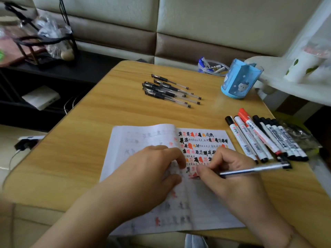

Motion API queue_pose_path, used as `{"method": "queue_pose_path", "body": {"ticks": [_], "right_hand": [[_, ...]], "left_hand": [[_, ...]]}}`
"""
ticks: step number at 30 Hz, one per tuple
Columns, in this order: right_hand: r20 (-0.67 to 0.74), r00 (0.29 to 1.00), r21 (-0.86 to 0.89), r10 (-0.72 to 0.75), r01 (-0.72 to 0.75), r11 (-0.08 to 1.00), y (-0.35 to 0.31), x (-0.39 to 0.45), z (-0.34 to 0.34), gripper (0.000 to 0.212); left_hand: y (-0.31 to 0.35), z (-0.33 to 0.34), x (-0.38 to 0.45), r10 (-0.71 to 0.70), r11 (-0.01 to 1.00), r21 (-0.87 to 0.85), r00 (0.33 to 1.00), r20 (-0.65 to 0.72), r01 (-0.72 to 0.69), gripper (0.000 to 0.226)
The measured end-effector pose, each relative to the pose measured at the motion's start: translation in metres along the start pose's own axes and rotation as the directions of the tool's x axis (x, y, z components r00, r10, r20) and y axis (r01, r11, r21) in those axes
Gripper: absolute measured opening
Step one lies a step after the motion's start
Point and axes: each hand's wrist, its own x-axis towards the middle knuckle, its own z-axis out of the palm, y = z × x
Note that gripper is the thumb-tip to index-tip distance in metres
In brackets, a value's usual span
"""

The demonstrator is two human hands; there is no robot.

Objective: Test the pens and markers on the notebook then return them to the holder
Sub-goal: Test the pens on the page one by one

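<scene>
wooden table [111, 113]: markers [265, 138] flank notebook [143, 140], holder [240, 79] behind.

We see a wood-grain worktop [125, 111] with rounded corners. At its centre, toward six o'clock, lies an open notebook [143, 138], its right page covered with black, red and orange test marks. At twelve o'clock a cluster of black gel pens [170, 90] lies roughly parallel, caps pointing to ten o'clock. At two o'clock stands an upright blue holder [240, 81], with a clear container [212, 67] just behind it at the far edge. At three o'clock a row of capped markers [265, 136], black and red, lies side by side, just beside the notebook.
</scene>
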Motion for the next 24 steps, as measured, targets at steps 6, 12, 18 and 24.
{"method": "queue_pose_path", "body": {"ticks": [6, 12, 18, 24], "right_hand": [[-0.028, 0.999, -0.137, -0.046, 0.042, 0.99, 0.0053, -0.0006, 0.0027, 0.046], [-0.005, 1.0, -0.16, -0.018, 0.017, 0.987, 0.0052, 0.0001, 0.0033, 0.042], [0.02, 1.0, -0.162, -0.02, 0.023, 0.986, 0.0034, -0.0001, 0.0031, 0.04], [0.006, 1.0, -0.169, -0.004, 0.005, 0.986, 0.0021, 0.0011, 0.0038, 0.041]], "left_hand": [[-0.0001, 0.0009, -0.0018, -0.006, 1.0, -0.009, 1.0, -0.002, 0.006, 0.019], [0.0015, 0.0015, -0.0018, -0.013, 1.0, -0.006, 1.0, 0.006, 0.013, 0.02], [0.0034, 0.0004, -0.0024, -0.018, 1.0, 0.007, 1.0, 0.007, 0.018, 0.021], [0.0051, -0.001, -0.0021, -0.032, 0.999, 0.013, 0.999, 0.023, 0.031, 0.022]]}}
